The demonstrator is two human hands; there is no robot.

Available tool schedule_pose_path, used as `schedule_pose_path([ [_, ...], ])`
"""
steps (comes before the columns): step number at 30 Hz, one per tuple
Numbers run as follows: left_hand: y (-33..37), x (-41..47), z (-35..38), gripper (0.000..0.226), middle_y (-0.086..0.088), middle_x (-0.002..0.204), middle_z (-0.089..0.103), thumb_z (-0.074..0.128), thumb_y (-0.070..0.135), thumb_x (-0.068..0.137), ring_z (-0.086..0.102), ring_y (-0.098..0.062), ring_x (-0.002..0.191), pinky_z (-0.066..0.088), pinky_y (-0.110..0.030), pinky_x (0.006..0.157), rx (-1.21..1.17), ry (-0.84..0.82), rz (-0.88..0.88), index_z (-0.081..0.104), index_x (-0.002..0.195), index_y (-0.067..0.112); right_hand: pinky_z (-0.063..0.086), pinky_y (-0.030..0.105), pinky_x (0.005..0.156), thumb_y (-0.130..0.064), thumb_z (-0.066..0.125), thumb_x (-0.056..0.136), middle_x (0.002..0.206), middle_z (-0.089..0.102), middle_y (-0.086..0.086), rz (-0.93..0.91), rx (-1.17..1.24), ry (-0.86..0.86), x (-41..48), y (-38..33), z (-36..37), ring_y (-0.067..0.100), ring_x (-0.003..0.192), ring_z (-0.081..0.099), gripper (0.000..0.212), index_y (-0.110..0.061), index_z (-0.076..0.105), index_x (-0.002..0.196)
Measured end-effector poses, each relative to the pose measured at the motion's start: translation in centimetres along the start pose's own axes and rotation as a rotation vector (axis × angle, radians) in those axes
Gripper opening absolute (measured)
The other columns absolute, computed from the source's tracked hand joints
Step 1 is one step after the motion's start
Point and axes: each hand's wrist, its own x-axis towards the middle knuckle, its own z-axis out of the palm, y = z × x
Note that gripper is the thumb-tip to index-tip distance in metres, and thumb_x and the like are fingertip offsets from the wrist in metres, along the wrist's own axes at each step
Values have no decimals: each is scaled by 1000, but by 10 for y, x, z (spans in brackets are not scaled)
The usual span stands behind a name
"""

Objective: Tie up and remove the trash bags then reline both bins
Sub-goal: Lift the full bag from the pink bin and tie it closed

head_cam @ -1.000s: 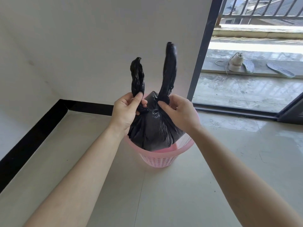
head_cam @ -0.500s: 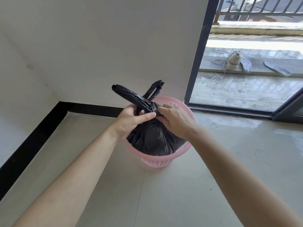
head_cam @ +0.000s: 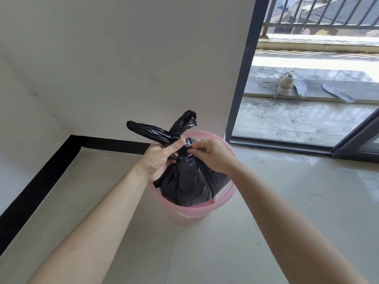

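I see the crinkled black plastic trash bag (head_cam: 192, 181) sitting in the round pink plastic lattice bin (head_cam: 223, 194) on the floor near the wall corner. Left hand (head_cam: 159, 158) grips its twisted neck; right hand (head_cam: 213, 154) pinches the knot.

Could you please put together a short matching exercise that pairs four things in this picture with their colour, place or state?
Things:
1. trash bag
2. bin
3. shoe
4. left hand

Descriptions:
A. pale, outside on the balcony
B. gripping the bag's twisted ends
C. pink plastic
D. black, sitting in the bin

Pairs: 1-D, 2-C, 3-A, 4-B.
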Motion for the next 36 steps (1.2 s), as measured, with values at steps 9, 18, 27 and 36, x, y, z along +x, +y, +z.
schedule_pose_path([
  [9,2,3,-3,39,5,57,40,74,45,79,47,-10,56,45,-19,59,-47,-63,-123,76,100,11,51,39,77,-61,60,73,98,73,1,381,520,-61,14,-7,-12,13,73,60,35,-38,75,96],
  [18,-16,1,10,18,6,60,55,78,35,80,51,-10,58,38,-22,57,224,-20,-134,68,72,23,41,20,43,-39,63,96,60,59,-1,223,785,249,33,-19,-7,9,44,50,30,-14,66,80],
  [27,-23,0,4,34,3,86,71,58,50,90,50,-5,61,38,-18,53,-123,-49,-157,69,118,34,52,27,56,-44,55,98,61,64,-4,340,799,322,21,0,3,11,54,60,33,-18,59,78],
  [36,-27,-3,-1,17,-9,117,71,69,35,87,56,-4,64,48,-18,57,-261,-66,-153,71,98,22,46,25,60,-47,44,102,59,54,-9,369,676,445,14,-11,16,4,51,53,39,-17,49,78],
])
